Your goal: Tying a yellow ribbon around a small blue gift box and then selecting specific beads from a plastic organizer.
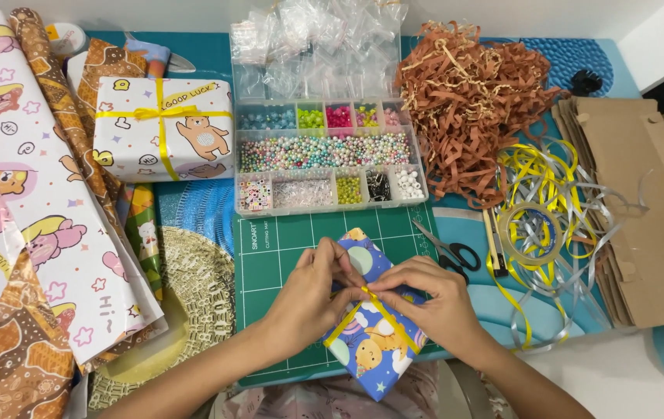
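Note:
A small box wrapped in blue cartoon-print paper [374,353] lies tilted on the green cutting mat [277,260]. A thin yellow ribbon [386,314] crosses over its top. My left hand [308,299] pinches the ribbon near the box's middle. My right hand [433,299] pinches the same ribbon from the right side, fingertips meeting the left hand's. Both hands rest on the box's upper half and hide the knot area.
A clear bead organiser [328,155] sits behind the mat, small plastic bags [316,39] beyond it. A white wrapped gift with yellow bow [162,128] and wrapping paper sheets [37,202] lie left. Brown paper shreds [471,93], scissors [448,250], tangled ribbons [549,225] and cardboard [642,209] lie right.

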